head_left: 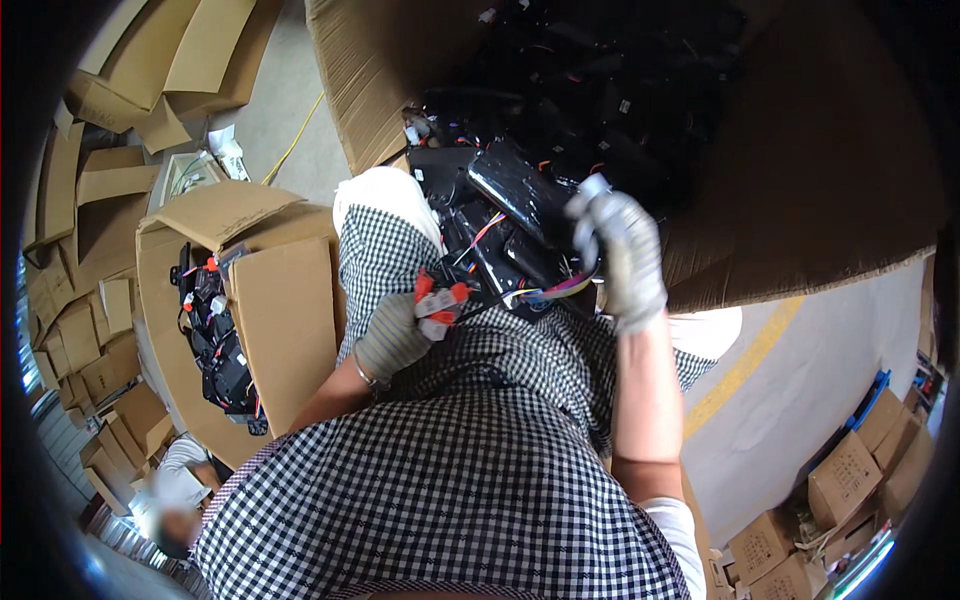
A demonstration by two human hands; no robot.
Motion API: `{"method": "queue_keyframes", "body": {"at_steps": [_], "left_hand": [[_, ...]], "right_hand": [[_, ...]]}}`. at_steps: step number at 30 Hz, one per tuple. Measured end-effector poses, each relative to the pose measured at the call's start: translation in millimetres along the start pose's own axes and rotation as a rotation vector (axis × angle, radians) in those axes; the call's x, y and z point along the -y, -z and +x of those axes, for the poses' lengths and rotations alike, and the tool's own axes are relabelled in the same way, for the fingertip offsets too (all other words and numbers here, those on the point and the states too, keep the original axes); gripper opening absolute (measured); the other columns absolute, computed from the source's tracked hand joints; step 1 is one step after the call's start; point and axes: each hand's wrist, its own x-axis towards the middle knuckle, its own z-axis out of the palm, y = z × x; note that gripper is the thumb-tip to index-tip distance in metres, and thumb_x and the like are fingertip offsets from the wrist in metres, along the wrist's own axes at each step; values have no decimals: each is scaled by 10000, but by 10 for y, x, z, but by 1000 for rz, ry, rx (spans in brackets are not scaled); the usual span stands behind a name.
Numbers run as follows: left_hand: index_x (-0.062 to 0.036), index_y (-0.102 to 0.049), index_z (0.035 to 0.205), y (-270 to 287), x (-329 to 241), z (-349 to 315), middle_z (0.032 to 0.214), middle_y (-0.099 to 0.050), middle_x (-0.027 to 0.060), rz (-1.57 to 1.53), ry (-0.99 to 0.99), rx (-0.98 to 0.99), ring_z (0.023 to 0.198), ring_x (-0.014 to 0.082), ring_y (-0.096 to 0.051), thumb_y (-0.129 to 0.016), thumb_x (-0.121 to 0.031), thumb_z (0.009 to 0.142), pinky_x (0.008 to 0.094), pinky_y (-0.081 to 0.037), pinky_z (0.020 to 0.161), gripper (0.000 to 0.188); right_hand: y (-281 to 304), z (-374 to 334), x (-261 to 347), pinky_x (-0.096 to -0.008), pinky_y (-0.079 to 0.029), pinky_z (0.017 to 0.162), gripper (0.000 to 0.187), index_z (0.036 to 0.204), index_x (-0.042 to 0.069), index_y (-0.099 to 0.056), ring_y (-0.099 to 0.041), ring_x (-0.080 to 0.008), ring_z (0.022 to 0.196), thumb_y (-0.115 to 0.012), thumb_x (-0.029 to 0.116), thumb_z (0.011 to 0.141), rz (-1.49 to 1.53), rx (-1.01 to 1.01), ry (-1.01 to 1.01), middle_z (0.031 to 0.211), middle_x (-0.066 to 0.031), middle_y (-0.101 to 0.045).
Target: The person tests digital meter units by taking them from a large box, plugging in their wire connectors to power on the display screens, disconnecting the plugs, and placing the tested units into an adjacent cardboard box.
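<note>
My left hand, in a striped knit glove, is closed around several red-and-white plastic pieces at my lap. Beside them, a bundle of coloured wires runs rightward across black plastic parts. My right hand, also gloved, is raised near the right end of those wires. Its fingers are smeared by motion, and a small pale piece shows at their tips; whether they grip it I cannot tell. Just left of that hand lies a glossy black plastic housing, tilted among other black parts with wires.
A big cardboard box opens before me, with many black parts inside in shadow. At my left stands another carton holding black wired parts. Stacked cartons sit right; a person is at lower left.
</note>
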Motion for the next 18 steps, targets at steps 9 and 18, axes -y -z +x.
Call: {"method": "queue_keyframes", "body": {"at_steps": [9, 18], "left_hand": [[-62, -591, 1078, 200, -159, 95, 749, -591, 72, -746, 376, 169, 578, 162, -567, -498, -227, 902, 320, -458, 494, 258], [-22, -616, 1049, 200, -317, 153, 622, -538, 39, -739, 325, 27, 504, 120, -515, -479, -200, 908, 257, -410, 464, 265]], "right_hand": [[830, 1771, -415, -370, -405, 926, 262, 1007, 114, -661, -584, -294, 1009, -478, 277, 914, -1030, -644, 358, 958, -84, -674], [-124, 1912, -143, -422, -440, 866, 336, 980, 91, -647, -585, -336, 929, -411, 324, 923, -1029, -82, -54, 970, -170, -621]]}}
